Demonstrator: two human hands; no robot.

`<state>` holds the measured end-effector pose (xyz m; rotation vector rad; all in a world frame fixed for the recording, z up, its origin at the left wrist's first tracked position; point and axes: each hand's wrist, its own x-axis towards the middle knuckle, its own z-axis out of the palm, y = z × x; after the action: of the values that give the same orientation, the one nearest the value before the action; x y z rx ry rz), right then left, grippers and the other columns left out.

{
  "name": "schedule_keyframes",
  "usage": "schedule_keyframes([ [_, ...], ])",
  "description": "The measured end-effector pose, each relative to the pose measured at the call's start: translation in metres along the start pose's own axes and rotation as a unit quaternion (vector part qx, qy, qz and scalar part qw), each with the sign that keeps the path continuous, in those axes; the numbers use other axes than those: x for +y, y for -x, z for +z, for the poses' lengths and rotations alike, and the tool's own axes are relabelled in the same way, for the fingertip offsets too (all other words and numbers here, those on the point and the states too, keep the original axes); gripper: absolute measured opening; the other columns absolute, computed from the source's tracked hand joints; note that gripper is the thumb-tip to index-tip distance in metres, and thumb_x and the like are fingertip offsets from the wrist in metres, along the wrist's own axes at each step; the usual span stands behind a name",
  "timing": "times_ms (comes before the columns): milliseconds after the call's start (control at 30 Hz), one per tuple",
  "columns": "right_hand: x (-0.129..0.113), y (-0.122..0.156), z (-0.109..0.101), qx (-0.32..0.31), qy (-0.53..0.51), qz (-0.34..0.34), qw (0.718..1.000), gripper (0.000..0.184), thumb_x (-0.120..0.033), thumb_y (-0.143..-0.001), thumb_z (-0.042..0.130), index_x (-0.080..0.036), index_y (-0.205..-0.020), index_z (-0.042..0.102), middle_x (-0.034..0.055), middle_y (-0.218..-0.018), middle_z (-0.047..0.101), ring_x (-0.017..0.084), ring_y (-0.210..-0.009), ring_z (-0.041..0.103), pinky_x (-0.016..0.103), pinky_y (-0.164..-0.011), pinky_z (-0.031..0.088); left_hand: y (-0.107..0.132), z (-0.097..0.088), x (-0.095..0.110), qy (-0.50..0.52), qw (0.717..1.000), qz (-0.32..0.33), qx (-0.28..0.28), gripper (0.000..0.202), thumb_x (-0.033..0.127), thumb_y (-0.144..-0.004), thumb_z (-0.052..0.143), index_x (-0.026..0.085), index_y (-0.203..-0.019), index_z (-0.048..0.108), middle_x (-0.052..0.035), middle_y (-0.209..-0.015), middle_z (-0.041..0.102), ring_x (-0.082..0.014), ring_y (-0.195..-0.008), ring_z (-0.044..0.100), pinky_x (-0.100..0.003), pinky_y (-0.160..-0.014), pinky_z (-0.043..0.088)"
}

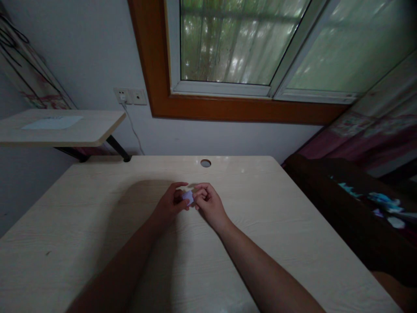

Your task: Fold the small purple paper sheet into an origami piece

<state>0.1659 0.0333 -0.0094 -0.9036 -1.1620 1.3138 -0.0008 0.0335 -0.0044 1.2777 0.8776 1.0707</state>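
Between my two hands is a small, pale purple piece that looks like folded paper [188, 198], held just above the table. My left hand [171, 201] pinches it from the left, with the thumb on its near face and the index finger stretched out above it. From the other side, the curled fingers of my right hand [208, 200] close on its right edge. Fingers cover part of the piece, so its full shape is hidden.
A pale wooden table [276, 261] spreads beneath my arms, with a round cable hole [205, 163] near its far edge. At the left, a raised shelf [97, 126] on black posts carries a paper sheet [54, 122]. Dark furniture [325, 195] with cluttered items stands at right.
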Motion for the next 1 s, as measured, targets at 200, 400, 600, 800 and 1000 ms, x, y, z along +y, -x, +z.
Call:
schedule_keyframes([
  [200,-0.0018,-0.0004,0.0009,0.007,0.001,0.006,1.000,0.031,-0.013,-0.070,0.061,-0.021,-0.099,0.057,-0.0051,-0.070,0.062,0.008,-0.049,0.052,0.020,-0.046,0.042,0.0001,-0.0005,-0.0005,0.013,1.000,-0.002,0.001,0.053,0.027,-0.077,0.072,0.021,-0.123,0.046,0.0059,-0.074,0.059,-0.0096,-0.061,0.063,-0.026,-0.063,0.053],
  [400,-0.0024,-0.0006,0.0010,0.017,-0.005,0.014,1.000,0.035,-0.012,-0.067,0.061,-0.022,-0.100,0.056,-0.0055,-0.071,0.064,0.008,-0.048,0.052,0.020,-0.045,0.043,0.0002,-0.0010,0.0001,0.017,1.000,0.007,0.003,0.050,0.025,-0.078,0.070,0.021,-0.122,0.047,0.0060,-0.074,0.057,-0.0095,-0.062,0.062,-0.026,-0.063,0.053],
  [600,-0.0041,0.0002,0.0013,0.012,-0.007,0.007,1.000,0.033,-0.012,-0.068,0.061,-0.022,-0.099,0.056,-0.0059,-0.070,0.062,0.008,-0.048,0.052,0.021,-0.046,0.043,-0.0013,-0.0005,0.0017,0.018,1.000,0.010,0.017,0.052,0.025,-0.076,0.072,0.021,-0.122,0.047,0.0073,-0.070,0.054,-0.0095,-0.061,0.061,-0.026,-0.063,0.053],
  [800,0.0001,0.0001,0.0001,-0.001,0.010,-0.018,1.000,0.030,-0.016,-0.076,0.061,-0.022,-0.104,0.055,-0.0058,-0.072,0.060,0.008,-0.050,0.054,0.022,-0.050,0.044,-0.0031,-0.0021,-0.0013,0.008,0.999,0.032,0.017,0.051,0.023,-0.079,0.069,0.020,-0.123,0.045,0.0082,-0.069,0.050,-0.0091,-0.060,0.059,-0.024,-0.063,0.049],
  [1000,0.0014,-0.0002,0.0008,-0.030,0.061,-0.025,0.997,0.035,-0.026,-0.079,0.068,-0.023,-0.111,0.052,-0.0036,-0.073,0.061,0.011,-0.056,0.055,0.024,-0.052,0.044,-0.0007,0.0004,0.0013,-0.016,0.999,0.034,0.021,0.048,0.023,-0.080,0.068,0.020,-0.123,0.046,0.0070,-0.071,0.051,-0.0097,-0.062,0.059,-0.025,-0.065,0.047],
])
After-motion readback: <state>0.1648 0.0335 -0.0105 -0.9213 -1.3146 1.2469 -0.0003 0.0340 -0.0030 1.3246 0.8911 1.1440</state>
